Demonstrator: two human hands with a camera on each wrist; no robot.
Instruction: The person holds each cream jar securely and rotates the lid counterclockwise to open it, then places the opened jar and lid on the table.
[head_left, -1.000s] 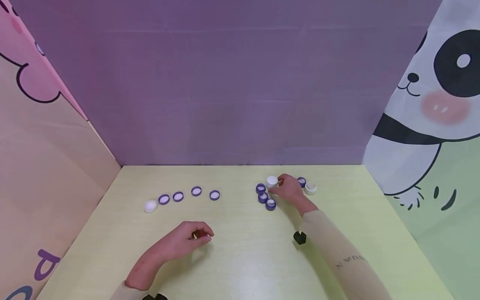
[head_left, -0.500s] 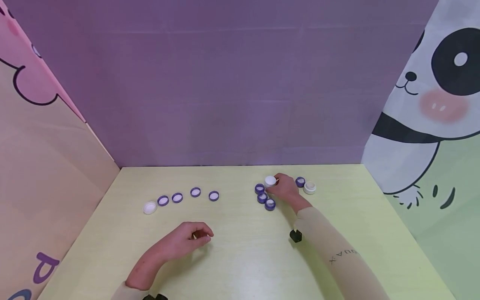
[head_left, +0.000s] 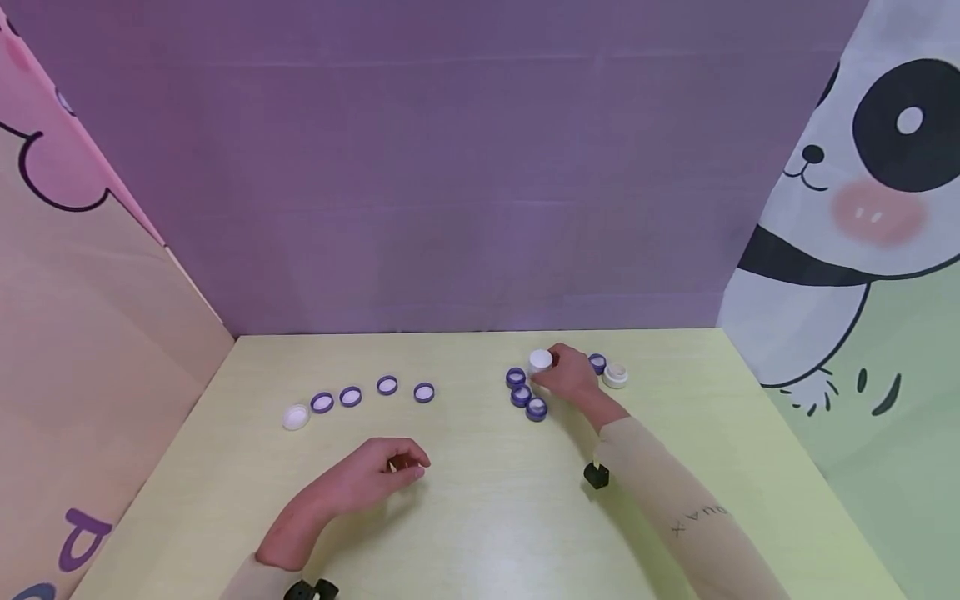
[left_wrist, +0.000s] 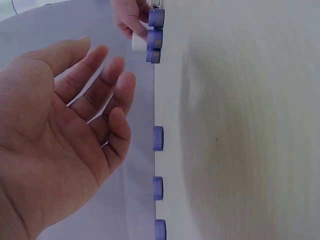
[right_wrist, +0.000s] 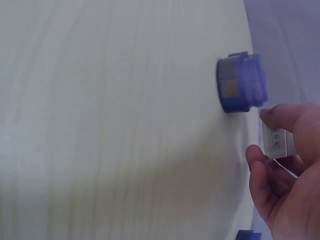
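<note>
My right hand (head_left: 573, 375) pinches a small white jar (head_left: 540, 361) between thumb and fingers near the back of the table. In the right wrist view, printed characters show on the side of the white jar (right_wrist: 275, 140). Beside it, several purple jars (head_left: 521, 395) stand close together; one purple jar (right_wrist: 240, 82) shows a threaded rim. Another purple jar (head_left: 597, 363) and a second white jar (head_left: 616, 375) stand to the right of the hand. Over the near left of the table, my left hand (head_left: 371, 475) hovers with loosely bent fingers, holding nothing.
On the left, several purple lids (head_left: 350, 397) lie in a loose row with their white insides up. A white lid (head_left: 296, 417) lies at the row's left end. A purple wall (head_left: 480, 167) rises behind the table (head_left: 487, 533), and printed panels flank both sides.
The head view has shifted slightly. My right hand has moved very little and keeps its grip on the white jar. The left hand stays nearly still.
</note>
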